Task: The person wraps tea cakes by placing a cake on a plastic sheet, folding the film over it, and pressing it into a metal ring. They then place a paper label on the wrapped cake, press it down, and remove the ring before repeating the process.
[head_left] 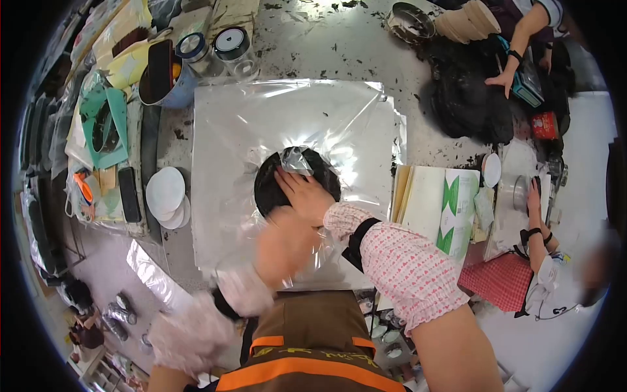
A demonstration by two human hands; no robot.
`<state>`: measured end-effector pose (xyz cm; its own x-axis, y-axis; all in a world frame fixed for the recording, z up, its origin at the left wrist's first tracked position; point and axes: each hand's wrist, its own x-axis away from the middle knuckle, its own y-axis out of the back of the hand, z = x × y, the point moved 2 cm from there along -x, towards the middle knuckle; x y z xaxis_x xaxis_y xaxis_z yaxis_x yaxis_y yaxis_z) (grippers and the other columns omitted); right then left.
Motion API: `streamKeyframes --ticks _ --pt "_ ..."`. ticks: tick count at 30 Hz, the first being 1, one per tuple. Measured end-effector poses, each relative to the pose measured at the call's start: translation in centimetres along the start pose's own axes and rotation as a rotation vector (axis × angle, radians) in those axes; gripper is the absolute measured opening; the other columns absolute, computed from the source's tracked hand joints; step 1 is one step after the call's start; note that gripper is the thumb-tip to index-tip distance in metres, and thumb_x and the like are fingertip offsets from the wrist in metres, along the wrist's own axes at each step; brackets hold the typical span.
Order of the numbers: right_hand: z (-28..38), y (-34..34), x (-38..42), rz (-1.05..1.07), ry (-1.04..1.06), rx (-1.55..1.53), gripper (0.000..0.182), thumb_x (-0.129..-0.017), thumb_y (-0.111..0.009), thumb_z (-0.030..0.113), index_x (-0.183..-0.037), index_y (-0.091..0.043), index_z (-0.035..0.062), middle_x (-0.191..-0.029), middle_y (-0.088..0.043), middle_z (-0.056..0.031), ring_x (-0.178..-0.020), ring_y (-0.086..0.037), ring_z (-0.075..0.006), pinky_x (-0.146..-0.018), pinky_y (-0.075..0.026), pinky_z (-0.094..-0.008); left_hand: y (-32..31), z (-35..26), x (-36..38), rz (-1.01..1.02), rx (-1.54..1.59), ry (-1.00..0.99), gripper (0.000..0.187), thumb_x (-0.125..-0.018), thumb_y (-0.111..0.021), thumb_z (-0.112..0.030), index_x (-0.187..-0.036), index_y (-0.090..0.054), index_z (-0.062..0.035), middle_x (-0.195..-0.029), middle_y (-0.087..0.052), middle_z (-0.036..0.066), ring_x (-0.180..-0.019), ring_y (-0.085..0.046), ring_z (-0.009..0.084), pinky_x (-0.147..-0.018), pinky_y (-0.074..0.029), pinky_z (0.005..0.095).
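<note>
A round black disc (266, 189) of dark material lies on a clear plastic sheet (228, 137) over the pale table. My right hand (305, 196) is spread flat on the disc, its fingers apart and pointing up and left. My left hand (285, 243) is smeared by motion just below the disc, close to my right wrist; its fingers cannot be made out. A crumpled shiny piece of film (297, 161) sits at the disc's upper edge.
White round discs (165, 191) and a phone (130, 195) lie to the left. Two lidded jars (233, 49) stand at the back. Green-white packaging (455, 202) is on the right. Beyond it, co-workers' hands (501, 80) are near a black mass (467, 91).
</note>
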<state>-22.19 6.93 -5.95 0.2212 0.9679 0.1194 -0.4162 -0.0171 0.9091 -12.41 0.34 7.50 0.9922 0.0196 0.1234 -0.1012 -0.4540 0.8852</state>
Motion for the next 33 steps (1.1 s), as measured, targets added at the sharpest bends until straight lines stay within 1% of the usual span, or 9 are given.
streamKeyframes --ticks 8,12,14,18,22,24,26,28,33 --pt "0.9 1.2 0.4 -0.071 0.019 0.04 0.073 -0.092 -0.059 0.038 -0.146 -0.036 -0.0053 -0.154 -0.035 -0.0208 -0.144 -0.03 -0.0322 -0.119 -0.023 -0.0447 -3.0 -2.6 8.2 -0.074 0.179 -0.086 0.022 -0.081 -0.068 -0.019 -0.099 -0.069 -0.0064 -0.092 -0.065 0.009 -0.081 -0.063 0.028 -0.064 -0.052 0.0363" --pt "5.4 4.5 0.4 0.059 0.061 0.154 0.056 -0.095 -0.055 0.027 -0.14 -0.044 -0.0042 -0.141 -0.05 -0.0218 -0.131 -0.048 -0.0306 -0.113 -0.033 -0.0452 -3.6 -7.3 15.9 -0.185 0.551 -0.55 0.022 -0.079 -0.07 -0.02 -0.094 -0.069 -0.0051 -0.094 -0.068 0.015 -0.078 -0.067 0.0294 -0.062 -0.053 0.0394" --pt "13.2 7.9 4.5 -0.425 0.398 -0.205 0.043 -0.095 -0.053 0.017 -0.133 -0.051 -0.0021 -0.127 -0.059 -0.022 -0.121 -0.057 -0.0298 -0.108 -0.04 -0.0406 -8.6 -4.6 16.1 0.2 0.503 0.054 0.032 -0.078 -0.072 -0.027 -0.102 -0.07 -0.0065 -0.103 -0.068 0.014 -0.084 -0.068 0.03 -0.072 -0.056 0.0404" --pt "21.0 -0.9 15.3 0.358 0.418 -0.485 0.039 -0.091 -0.058 0.018 -0.124 -0.057 -0.0034 -0.124 -0.064 -0.0152 -0.12 -0.058 -0.0311 -0.101 -0.045 -0.0416 -9.9 5.7 11.1 -0.676 -0.039 0.146 0.054 -0.083 -0.072 -0.037 -0.127 -0.06 -0.0076 -0.131 -0.058 0.016 -0.129 -0.054 0.0265 -0.106 -0.04 0.0457" --pt "6.5 -1.1 16.9 0.079 -0.452 -0.514 0.099 -0.076 -0.08 0.049 -0.148 -0.035 -0.0016 -0.15 -0.04 -0.023 -0.14 -0.038 -0.0284 -0.114 -0.034 -0.0412 -4.0 5.5 2.6 -0.527 0.171 -0.137 0.029 -0.082 -0.075 -0.027 -0.105 -0.068 -0.0118 -0.115 -0.064 0.012 -0.115 -0.06 0.0228 -0.11 -0.032 0.0471" --pt "0.9 2.2 12.8 -0.292 -0.511 -1.072 0.11 -0.068 -0.089 0.039 -0.15 -0.028 -0.0026 -0.154 -0.034 -0.0226 -0.142 -0.036 -0.0279 -0.113 -0.035 -0.0411 -5.8 6.8 0.8 -0.217 0.213 0.086 0.03 -0.079 -0.078 -0.026 -0.101 -0.066 -0.0102 -0.105 -0.063 0.01 -0.108 -0.06 0.0274 -0.111 -0.03 0.0474" --pt "0.1 7.2 8.5 -0.803 -0.352 -0.561 0.118 -0.064 -0.093 0.03 -0.153 -0.021 -0.0005 -0.158 -0.028 -0.0204 -0.144 -0.032 -0.0237 -0.108 -0.042 -0.0395 -6.8 7.4 -0.8 -0.13 0.212 0.164 0.03 -0.076 -0.079 -0.024 -0.097 -0.063 -0.0095 -0.095 -0.062 0.008 -0.099 -0.06 0.0291 -0.111 -0.03 0.0472" --pt "1.1 6.4 4.5 -0.797 -0.246 -0.648 0.085 -0.07 -0.083 0.022 -0.141 -0.042 -0.0005 -0.14 -0.049 -0.0209 -0.131 -0.046 -0.0411 -0.109 -0.039 -0.0427 -7.1 7.6 -0.4 -0.25 0.172 0.103 0.029 -0.074 -0.08 -0.022 -0.092 -0.061 -0.0096 -0.084 -0.061 0.004 -0.088 -0.06 0.0278 -0.108 -0.032 0.0465" --pt "1.9 3.2 3.7 -0.79 -0.067 -0.186 0.048 -0.07 -0.072 0.008 -0.116 -0.059 0.0031 -0.112 -0.059 -0.0184 -0.107 -0.057 -0.0378 -0.092 -0.048 -0.0462 -2.5 7.8 -2.2 -0.705 0.718 0.044 0.045 -0.073 -0.08 -0.025 -0.109 -0.061 -0.0039 -0.119 -0.058 0.014 -0.12 -0.054 0.0355 -0.115 -0.026 0.0499"
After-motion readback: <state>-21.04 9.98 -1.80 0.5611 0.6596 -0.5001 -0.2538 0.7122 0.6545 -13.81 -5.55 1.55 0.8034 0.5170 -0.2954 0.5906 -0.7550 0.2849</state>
